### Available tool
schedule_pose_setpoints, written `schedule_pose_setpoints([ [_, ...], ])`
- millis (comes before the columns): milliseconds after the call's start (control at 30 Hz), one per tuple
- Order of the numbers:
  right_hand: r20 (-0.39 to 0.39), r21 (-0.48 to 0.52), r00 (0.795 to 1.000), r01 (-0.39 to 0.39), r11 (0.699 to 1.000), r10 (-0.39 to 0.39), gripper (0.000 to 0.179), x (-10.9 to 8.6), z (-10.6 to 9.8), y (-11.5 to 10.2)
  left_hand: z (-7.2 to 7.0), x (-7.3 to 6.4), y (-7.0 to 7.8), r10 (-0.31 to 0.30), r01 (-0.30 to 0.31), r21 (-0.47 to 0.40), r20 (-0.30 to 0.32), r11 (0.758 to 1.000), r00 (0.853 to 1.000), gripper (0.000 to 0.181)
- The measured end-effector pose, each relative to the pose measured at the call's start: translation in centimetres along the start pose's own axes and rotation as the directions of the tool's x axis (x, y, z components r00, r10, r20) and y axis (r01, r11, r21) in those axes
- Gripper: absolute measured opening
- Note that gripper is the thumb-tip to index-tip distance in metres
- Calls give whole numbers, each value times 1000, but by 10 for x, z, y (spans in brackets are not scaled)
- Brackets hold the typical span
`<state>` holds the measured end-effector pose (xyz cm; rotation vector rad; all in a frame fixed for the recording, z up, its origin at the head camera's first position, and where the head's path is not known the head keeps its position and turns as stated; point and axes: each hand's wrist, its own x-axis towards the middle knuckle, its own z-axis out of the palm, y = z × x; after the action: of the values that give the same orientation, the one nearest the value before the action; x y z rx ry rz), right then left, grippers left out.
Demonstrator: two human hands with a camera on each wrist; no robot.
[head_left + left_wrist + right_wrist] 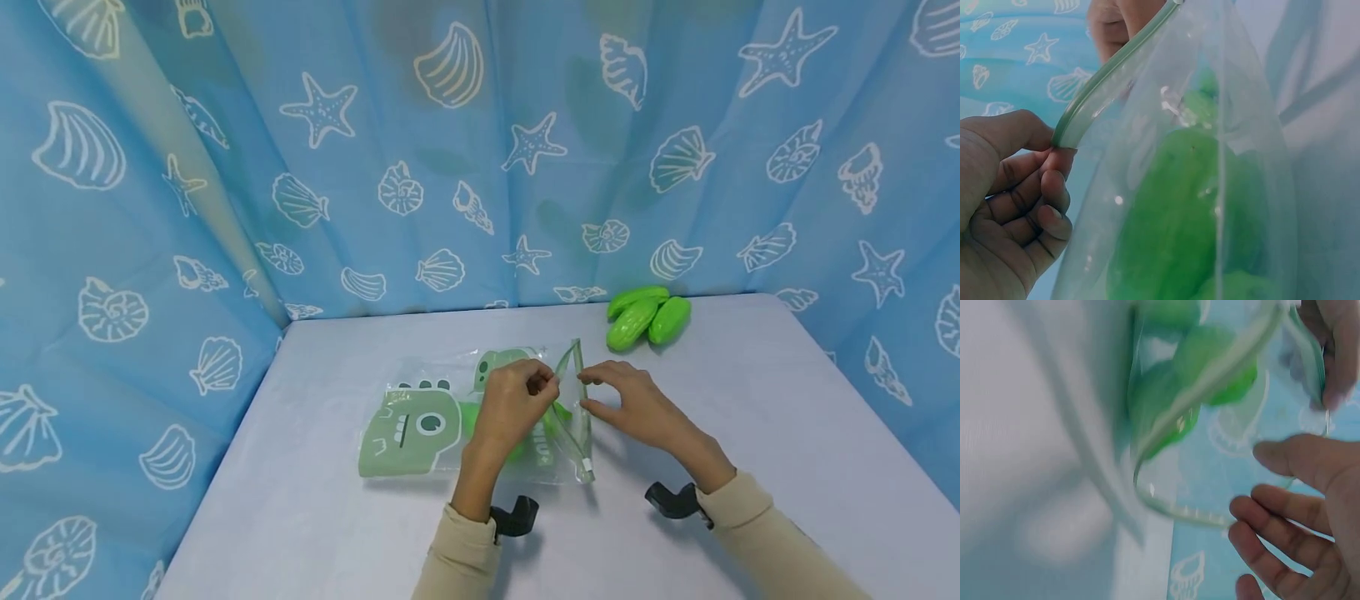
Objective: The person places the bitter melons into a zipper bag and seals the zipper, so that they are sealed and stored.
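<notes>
A clear plastic zip bag (450, 375) printed with a pale-green cartoon creature lies on the table, its green-edged mouth spread apart. My left hand (512, 404) pinches one zip edge (1100, 75) between thumb and fingers. On the opposite side, my right hand (633, 407) has its fingers spread. Its fingertips (1242, 507) are right at the other green edge (1191, 515), and the thumb stands apart from it. Inside the bag are several shiny green oblong vegetable-like pieces (1172, 206), seen through the plastic. The zip slider (587, 467) sits at the near end of the mouth.
Three more glossy green oblong pieces (648, 317) lie together at the back right of the white table (315, 533). A blue curtain (465, 225) with shell and starfish prints hangs behind and at the sides. Black wrist camera mounts (517, 517) hang below the sleeves.
</notes>
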<state>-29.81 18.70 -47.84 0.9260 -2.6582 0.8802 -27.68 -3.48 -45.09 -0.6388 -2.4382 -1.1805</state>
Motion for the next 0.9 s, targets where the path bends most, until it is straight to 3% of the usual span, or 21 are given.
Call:
schedule_pose_setpoints([
  [200,-103,-42,985,-144,989,139,29,0,-7,23,0,1,-1,-16,15,21,4,1000,1000,7],
  [467,-161,-103,956,-262,960,243,29,4,-24,55,1,-1,0,-20,20,-7,0,1000,1000,7],
  [700,-260,-77,897,-388,918,357,42,8,-39,87,3,-1,-1,-24,24,0,-8,1000,1000,7],
  [900,-294,-95,835,-509,856,464,63,16,-41,105,3,-1,-2,-15,15,11,-1,1000,1000,7],
])
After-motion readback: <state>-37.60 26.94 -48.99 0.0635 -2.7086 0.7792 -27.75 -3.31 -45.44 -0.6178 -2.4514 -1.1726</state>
